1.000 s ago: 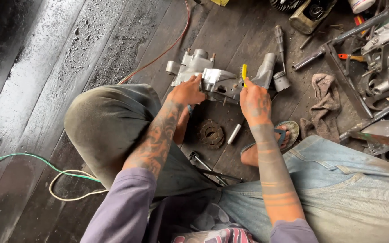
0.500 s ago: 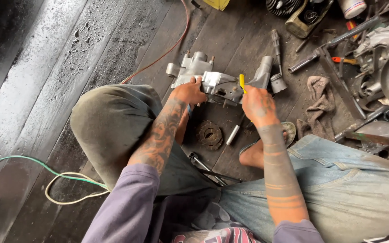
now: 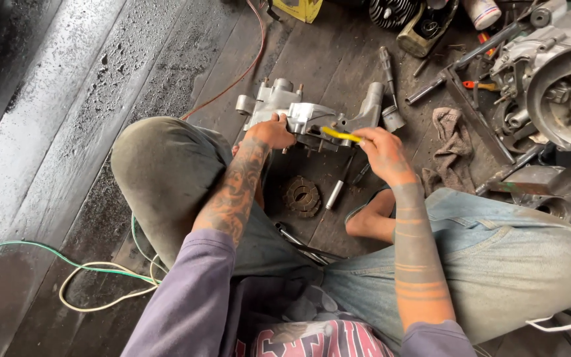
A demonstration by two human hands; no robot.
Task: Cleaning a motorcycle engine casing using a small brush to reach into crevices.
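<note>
Currently we note the grey cast-metal engine casing (image 3: 302, 114) lying on the dark plank floor (image 3: 67, 132), just ahead of the bent knees and near the middle of the far part of the boards. Our left hand (image 3: 271, 132) is closed on the casing's near edge, steadying it. Our right hand (image 3: 378, 149) pinches a thin yellow-handled tool (image 3: 340, 134), its tip laid against the middle of the casing; fingers narrow, wrapped on the handle.

Judged progress: the casing is stripped bare and off the machine, so removal looks done; work on its face is under way. We cannot tell what the tip is doing, nor how much of the surface is treated.

Loose parts near the casing, between it and the bare foot (image 3: 371, 221): a round toothed disc (image 3: 302, 196) and a short silver pin (image 3: 335, 194), both apart from the casing, so refitting looks still to come.

Further out: a crumpled rag (image 3: 454, 142) to the right, a larger engine block (image 3: 556, 92) at the far right corner, a ribbed cylinder part (image 3: 391, 12) at the far edge, green and white cables (image 3: 94, 277) at the near left
</note>
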